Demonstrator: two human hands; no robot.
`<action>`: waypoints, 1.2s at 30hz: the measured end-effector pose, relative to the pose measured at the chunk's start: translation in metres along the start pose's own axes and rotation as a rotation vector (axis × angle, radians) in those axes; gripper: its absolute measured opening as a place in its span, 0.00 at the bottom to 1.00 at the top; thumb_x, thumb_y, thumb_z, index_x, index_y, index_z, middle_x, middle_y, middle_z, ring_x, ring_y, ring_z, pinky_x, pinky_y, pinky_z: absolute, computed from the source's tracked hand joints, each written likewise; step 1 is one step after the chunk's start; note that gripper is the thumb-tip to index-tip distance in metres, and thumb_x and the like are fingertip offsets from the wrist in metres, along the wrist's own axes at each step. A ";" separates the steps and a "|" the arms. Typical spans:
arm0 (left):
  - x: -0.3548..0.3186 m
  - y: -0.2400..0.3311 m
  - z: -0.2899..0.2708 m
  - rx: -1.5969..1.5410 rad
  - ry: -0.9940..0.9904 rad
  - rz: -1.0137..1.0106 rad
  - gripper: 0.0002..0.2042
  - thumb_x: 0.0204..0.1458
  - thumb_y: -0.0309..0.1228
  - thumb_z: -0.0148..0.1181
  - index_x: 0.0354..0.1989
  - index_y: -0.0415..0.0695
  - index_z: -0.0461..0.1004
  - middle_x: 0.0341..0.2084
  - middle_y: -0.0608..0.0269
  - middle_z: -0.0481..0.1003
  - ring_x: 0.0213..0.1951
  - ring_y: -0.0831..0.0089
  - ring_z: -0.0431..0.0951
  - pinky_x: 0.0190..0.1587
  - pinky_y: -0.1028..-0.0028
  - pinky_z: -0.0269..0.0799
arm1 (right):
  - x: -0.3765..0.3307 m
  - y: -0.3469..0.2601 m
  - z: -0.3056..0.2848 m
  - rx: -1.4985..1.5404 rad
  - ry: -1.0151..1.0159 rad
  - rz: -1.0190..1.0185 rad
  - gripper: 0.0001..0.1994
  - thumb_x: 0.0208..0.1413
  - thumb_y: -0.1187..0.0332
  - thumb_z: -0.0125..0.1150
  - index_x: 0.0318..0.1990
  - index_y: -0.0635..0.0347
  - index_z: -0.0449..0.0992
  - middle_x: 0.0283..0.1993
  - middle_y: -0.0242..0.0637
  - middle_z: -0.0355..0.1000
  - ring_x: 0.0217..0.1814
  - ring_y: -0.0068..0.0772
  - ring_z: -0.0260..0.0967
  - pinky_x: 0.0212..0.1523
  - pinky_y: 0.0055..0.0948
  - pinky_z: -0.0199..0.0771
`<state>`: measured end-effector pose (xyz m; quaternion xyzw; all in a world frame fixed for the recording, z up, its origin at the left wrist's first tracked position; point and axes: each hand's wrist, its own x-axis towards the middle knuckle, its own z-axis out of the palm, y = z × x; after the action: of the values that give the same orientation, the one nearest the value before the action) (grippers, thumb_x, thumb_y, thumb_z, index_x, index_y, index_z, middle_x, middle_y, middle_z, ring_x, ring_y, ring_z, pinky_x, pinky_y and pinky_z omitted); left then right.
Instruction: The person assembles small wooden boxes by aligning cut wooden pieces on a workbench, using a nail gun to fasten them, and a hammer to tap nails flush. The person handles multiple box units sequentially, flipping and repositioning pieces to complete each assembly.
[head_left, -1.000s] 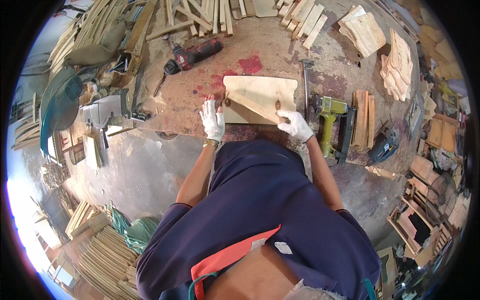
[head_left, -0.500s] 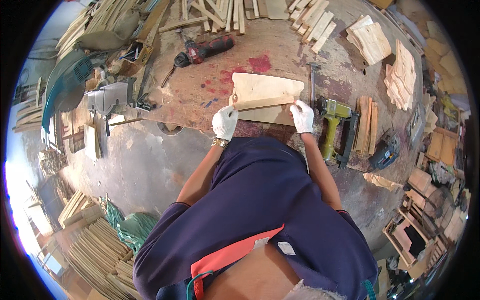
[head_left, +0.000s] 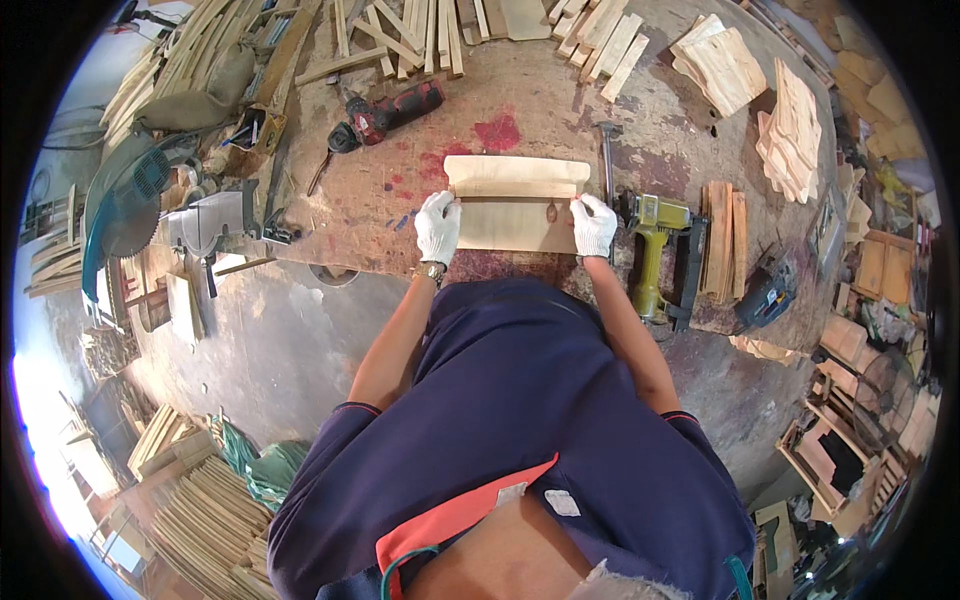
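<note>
A pale wooden board with a shaped far edge lies crosswise in front of me, a narrow wooden strip along its near side. Nearer to me is a second flat board, with a dark knot at its right. My left hand, in a white knit glove, pinches the left end of the upper board and strip. At the opposite end, my gloved right hand is closed on the board by thumb and fingers. Whether strip and board are joined, I cannot tell.
A green nail gun and a hammer lie to the right, beside stacked wood strips. Farther off are a red-black cordless drill and shaped boards. A miter saw stands left.
The upper board has levelled out and its far part looks foreshortened, as if tipped. More of the lower board shows. Both hands keep hold, and the view has shifted slightly.
</note>
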<state>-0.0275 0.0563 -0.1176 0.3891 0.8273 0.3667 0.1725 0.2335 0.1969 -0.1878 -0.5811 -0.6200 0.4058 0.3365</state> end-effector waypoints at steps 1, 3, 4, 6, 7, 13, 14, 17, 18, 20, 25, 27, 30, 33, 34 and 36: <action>-0.001 -0.002 0.001 -0.008 -0.011 -0.019 0.05 0.52 0.27 0.60 0.29 0.39 0.74 0.26 0.49 0.72 0.32 0.50 0.75 0.36 0.59 0.70 | -0.001 0.000 -0.001 0.009 -0.003 0.017 0.10 0.53 0.67 0.69 0.37 0.65 0.84 0.35 0.45 0.82 0.35 0.40 0.81 0.38 0.32 0.78; -0.003 -0.005 0.002 -0.043 0.019 -0.031 0.04 0.51 0.27 0.60 0.30 0.39 0.75 0.26 0.50 0.73 0.32 0.51 0.76 0.37 0.59 0.70 | -0.002 -0.003 -0.002 0.060 -0.016 0.014 0.09 0.55 0.68 0.69 0.38 0.66 0.84 0.33 0.41 0.81 0.28 0.32 0.78 0.31 0.29 0.76; -0.003 -0.006 0.004 -0.068 0.056 -0.022 0.04 0.51 0.27 0.61 0.31 0.39 0.76 0.26 0.50 0.73 0.32 0.51 0.76 0.37 0.59 0.71 | -0.003 -0.005 -0.003 0.102 -0.023 -0.004 0.09 0.56 0.69 0.69 0.39 0.66 0.84 0.32 0.38 0.80 0.24 0.26 0.75 0.25 0.26 0.73; -0.004 -0.008 0.004 -0.082 0.081 -0.027 0.05 0.52 0.26 0.61 0.34 0.38 0.78 0.28 0.51 0.74 0.33 0.53 0.77 0.38 0.62 0.71 | -0.005 -0.012 -0.005 0.157 -0.054 0.100 0.09 0.57 0.70 0.69 0.41 0.66 0.84 0.32 0.34 0.80 0.20 0.21 0.73 0.20 0.23 0.71; -0.004 -0.008 0.004 -0.073 0.070 -0.041 0.07 0.52 0.26 0.61 0.37 0.37 0.79 0.29 0.51 0.75 0.33 0.55 0.78 0.39 0.63 0.72 | -0.005 -0.015 -0.005 0.177 -0.042 0.126 0.09 0.57 0.70 0.69 0.42 0.66 0.84 0.34 0.35 0.80 0.21 0.22 0.73 0.21 0.23 0.72; -0.001 -0.011 0.006 -0.049 0.002 -0.098 0.11 0.53 0.26 0.62 0.43 0.35 0.80 0.35 0.52 0.79 0.39 0.59 0.81 0.44 0.68 0.73 | -0.006 -0.026 -0.008 0.188 -0.064 0.090 0.11 0.57 0.69 0.69 0.43 0.67 0.84 0.36 0.38 0.81 0.22 0.22 0.74 0.21 0.22 0.73; -0.002 -0.011 0.006 -0.052 0.011 -0.099 0.11 0.53 0.26 0.62 0.43 0.35 0.81 0.35 0.52 0.79 0.39 0.59 0.81 0.44 0.69 0.73 | -0.006 -0.027 -0.008 0.178 -0.064 0.116 0.11 0.57 0.69 0.70 0.42 0.68 0.84 0.36 0.38 0.81 0.22 0.22 0.74 0.21 0.23 0.73; -0.002 -0.011 0.007 -0.050 0.037 -0.084 0.11 0.53 0.27 0.62 0.43 0.36 0.80 0.35 0.52 0.79 0.39 0.59 0.81 0.45 0.68 0.73 | -0.006 -0.028 -0.009 0.205 -0.071 0.147 0.11 0.56 0.69 0.70 0.42 0.68 0.84 0.37 0.38 0.81 0.22 0.22 0.74 0.22 0.23 0.73; -0.003 -0.011 0.008 -0.046 0.064 -0.053 0.10 0.53 0.27 0.61 0.42 0.36 0.80 0.34 0.52 0.79 0.38 0.59 0.80 0.44 0.68 0.73 | -0.006 -0.028 -0.009 0.219 -0.074 0.179 0.11 0.56 0.69 0.71 0.42 0.68 0.84 0.37 0.38 0.81 0.22 0.22 0.74 0.22 0.23 0.73; -0.002 -0.011 0.009 -0.058 0.072 -0.027 0.08 0.52 0.27 0.61 0.38 0.37 0.79 0.31 0.52 0.77 0.36 0.57 0.79 0.42 0.65 0.72 | -0.006 -0.027 -0.008 0.184 -0.049 0.109 0.10 0.55 0.71 0.70 0.40 0.69 0.84 0.35 0.38 0.81 0.22 0.22 0.75 0.21 0.23 0.73; -0.001 -0.009 0.006 -0.022 0.012 -0.053 0.05 0.50 0.26 0.61 0.33 0.40 0.77 0.28 0.52 0.74 0.34 0.53 0.77 0.39 0.60 0.72 | -0.006 -0.021 -0.006 0.276 -0.035 0.135 0.09 0.55 0.71 0.71 0.39 0.69 0.84 0.34 0.39 0.81 0.21 0.24 0.75 0.20 0.24 0.74; -0.001 -0.008 0.005 -0.028 0.015 -0.039 0.04 0.50 0.27 0.61 0.32 0.39 0.77 0.27 0.51 0.74 0.35 0.53 0.77 0.39 0.60 0.71 | -0.006 -0.019 -0.006 0.259 -0.043 0.098 0.10 0.56 0.70 0.71 0.41 0.69 0.84 0.36 0.39 0.81 0.22 0.23 0.74 0.21 0.23 0.73; -0.001 -0.006 0.005 -0.063 0.035 -0.026 0.04 0.51 0.26 0.60 0.31 0.39 0.76 0.27 0.51 0.73 0.35 0.53 0.76 0.39 0.60 0.71 | -0.005 -0.015 -0.006 0.203 -0.061 0.097 0.11 0.56 0.70 0.71 0.42 0.69 0.84 0.37 0.39 0.81 0.22 0.22 0.74 0.21 0.23 0.73; -0.001 -0.006 0.005 -0.072 0.039 -0.027 0.04 0.51 0.26 0.60 0.32 0.39 0.76 0.28 0.51 0.74 0.35 0.53 0.76 0.40 0.60 0.71 | -0.004 -0.015 -0.006 0.187 -0.056 0.085 0.11 0.56 0.70 0.71 0.42 0.69 0.84 0.37 0.38 0.81 0.21 0.22 0.74 0.20 0.23 0.72; -0.001 -0.006 0.005 -0.068 0.020 -0.057 0.04 0.51 0.26 0.60 0.32 0.39 0.76 0.28 0.51 0.74 0.35 0.53 0.76 0.40 0.60 0.71 | -0.004 -0.015 -0.006 0.175 -0.054 0.135 0.10 0.56 0.70 0.71 0.42 0.69 0.84 0.37 0.38 0.81 0.21 0.22 0.74 0.20 0.23 0.72; -0.001 -0.007 0.005 -0.060 0.021 -0.037 0.04 0.51 0.27 0.60 0.32 0.39 0.77 0.28 0.51 0.74 0.35 0.53 0.76 0.40 0.60 0.72 | -0.004 -0.017 -0.009 0.201 -0.078 0.126 0.11 0.56 0.70 0.70 0.42 0.68 0.84 0.37 0.41 0.82 0.24 0.27 0.76 0.24 0.26 0.75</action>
<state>-0.0271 0.0548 -0.1260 0.3645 0.8247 0.3923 0.1819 0.2342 0.1944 -0.1687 -0.5662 -0.5509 0.5085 0.3426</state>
